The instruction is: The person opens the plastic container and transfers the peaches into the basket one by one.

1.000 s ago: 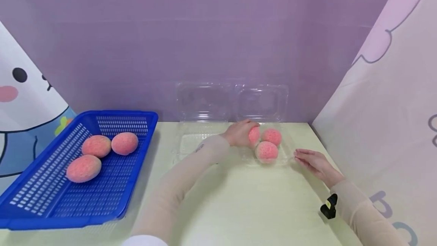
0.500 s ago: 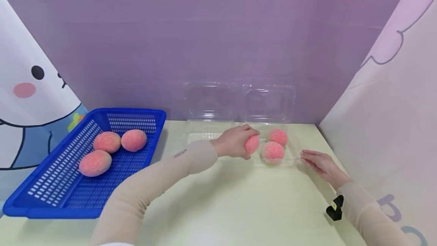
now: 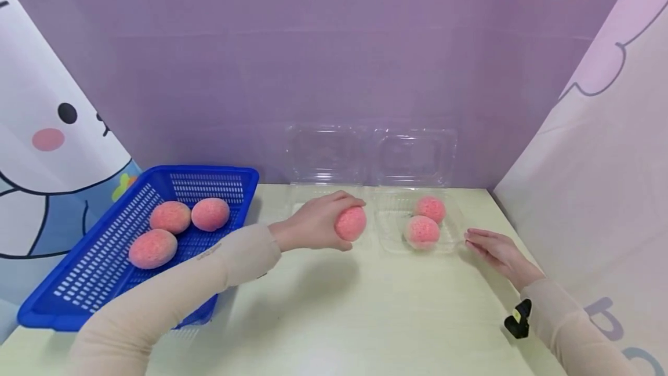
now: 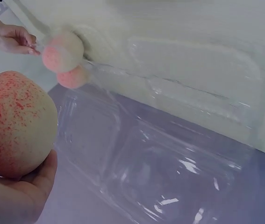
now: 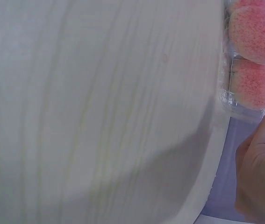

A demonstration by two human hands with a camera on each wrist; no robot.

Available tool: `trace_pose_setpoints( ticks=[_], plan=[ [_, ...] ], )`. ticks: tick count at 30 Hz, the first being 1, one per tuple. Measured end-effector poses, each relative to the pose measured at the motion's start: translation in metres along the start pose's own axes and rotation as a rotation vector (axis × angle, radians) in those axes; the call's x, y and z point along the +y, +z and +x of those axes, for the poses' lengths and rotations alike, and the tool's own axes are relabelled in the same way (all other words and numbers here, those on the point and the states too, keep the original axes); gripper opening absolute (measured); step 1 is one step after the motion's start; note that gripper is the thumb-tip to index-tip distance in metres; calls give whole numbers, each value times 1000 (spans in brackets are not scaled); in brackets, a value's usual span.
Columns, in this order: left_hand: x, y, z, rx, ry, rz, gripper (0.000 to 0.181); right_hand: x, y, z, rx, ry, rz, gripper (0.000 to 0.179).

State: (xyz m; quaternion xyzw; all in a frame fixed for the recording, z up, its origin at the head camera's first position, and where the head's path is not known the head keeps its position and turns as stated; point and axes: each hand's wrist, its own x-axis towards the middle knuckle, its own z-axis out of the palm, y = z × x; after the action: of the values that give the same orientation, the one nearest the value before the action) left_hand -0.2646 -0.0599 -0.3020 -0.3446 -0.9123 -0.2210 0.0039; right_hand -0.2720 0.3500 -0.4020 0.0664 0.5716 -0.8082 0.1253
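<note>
My left hand [image 3: 313,224] grips a pink peach [image 3: 351,224] above the table, thumb and fingers around its sides. The left wrist view shows that peach [image 4: 20,126] with a pale cream side speckled in red. Two more peaches, a front one [image 3: 422,232] and a back one [image 3: 431,209], sit in the right-hand clear clamshell container [image 3: 388,226], whose lid stands up behind. At that container's right edge, my right hand [image 3: 498,255] pinches the rim between thumb and fingers. In the right wrist view, the right hand [image 5: 263,172] is partly cut off.
A blue plastic basket [image 3: 249,190] on the left holds 3 peaches [image 3: 153,248]. Another clear clamshell with its lid [image 3: 325,152] raised stands behind my left hand. A purple backdrop [image 3: 334,62] rises behind the table, with printed cloth [image 3: 600,190] on the right.
My left hand has lifted the peach out of the right container and carried it left, leaving two there. The right hand stays at the rim. The head view has shifted slightly.
</note>
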Motion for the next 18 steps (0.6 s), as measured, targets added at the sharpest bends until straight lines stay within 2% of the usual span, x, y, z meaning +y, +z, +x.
trace_pose_setpoints(
  ticks=[5, 9, 14, 18],
  plan=[
    [-21, -10, -25, 38, -76, -28, 74, 1, -1, 1, -3, 3, 2, 24],
    [-40, -19, -44, 70, -98, -15, 74, 2, -3, 0, -18, 6, 23, 24],
    [-60, -39, -67, 106, -154, 26, 75, 2, -4, 0, -34, 0, 27, 23],
    [-77, -54, -84, 92, -219, 61, 77, 1, -3, 0, -38, -1, 29, 24]
  ],
)
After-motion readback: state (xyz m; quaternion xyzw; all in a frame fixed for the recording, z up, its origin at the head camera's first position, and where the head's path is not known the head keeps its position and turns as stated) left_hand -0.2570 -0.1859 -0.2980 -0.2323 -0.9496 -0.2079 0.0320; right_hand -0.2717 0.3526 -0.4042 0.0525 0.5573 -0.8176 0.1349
